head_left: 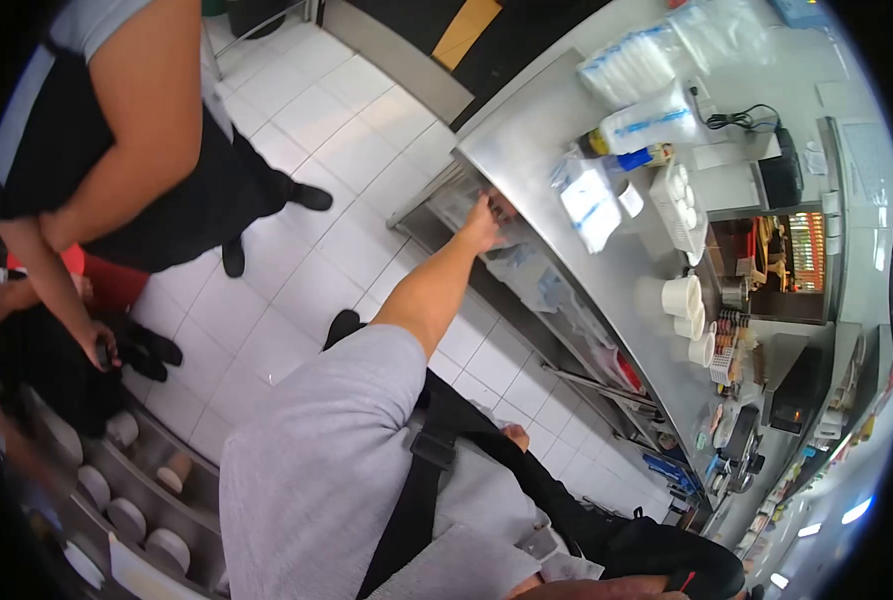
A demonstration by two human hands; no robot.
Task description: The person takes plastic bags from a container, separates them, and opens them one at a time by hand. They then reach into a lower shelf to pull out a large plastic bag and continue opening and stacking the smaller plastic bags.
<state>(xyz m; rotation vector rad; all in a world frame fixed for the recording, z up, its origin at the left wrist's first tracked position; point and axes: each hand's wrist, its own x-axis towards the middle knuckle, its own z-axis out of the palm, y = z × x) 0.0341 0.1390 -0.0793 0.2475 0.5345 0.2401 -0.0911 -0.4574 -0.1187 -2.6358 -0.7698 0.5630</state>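
Your left hand is stretched out to the shelf that runs just under the steel counter, fingers down among the clear plastic bags lying there; you cannot tell from this view whether the fingers have closed on a bag or only rest on the pile, since the hand is small and turned away. Your right hand is not in view. Those bags look thin, soft and crumpled, so judge them very light, limp and a bit slippery against each other; pinch one by a loose edge or corner and expect the neighbours to drag along. The counter is brushed metal, flat, hard and smooth, with a folded lip at its front edge. On it lie a white packet with blue print, a bottle on its side, a sleeve of stacked lids in clear wrap, and white cups standing mouth up. The floor is glossy white tile. Another person in a dark apron stands well apart to your left.
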